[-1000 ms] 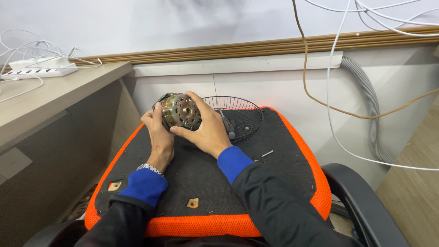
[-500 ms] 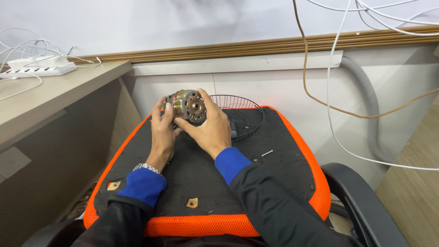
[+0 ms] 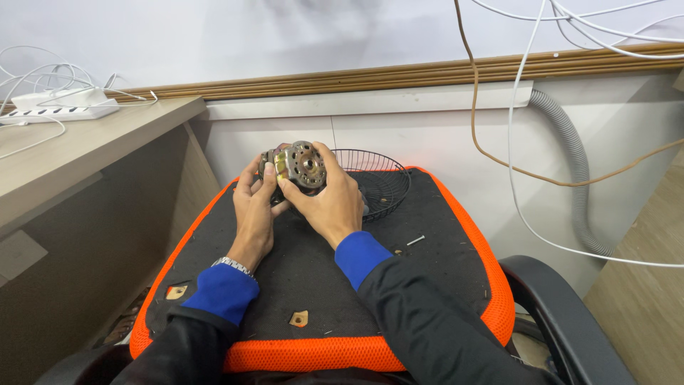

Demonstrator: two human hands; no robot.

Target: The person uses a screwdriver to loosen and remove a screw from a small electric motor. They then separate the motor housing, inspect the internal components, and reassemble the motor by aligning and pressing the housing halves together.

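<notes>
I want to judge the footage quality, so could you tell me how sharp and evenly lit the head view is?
Head view: soft, even light, no hard glare; the motor between the left hand and right hand is sharp; faint shadow under the hands on the seat cushion; wide lens bends the wall trim.

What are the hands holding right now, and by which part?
Both the left hand and right hand grip a round perforated metal motor by its sides.

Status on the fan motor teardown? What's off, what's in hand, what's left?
Off: the wire fan guard lies on the chair seat, one loose screw beside it. In hand: left hand and right hand both grip the motor. Left: its housing looks unopened.
</notes>
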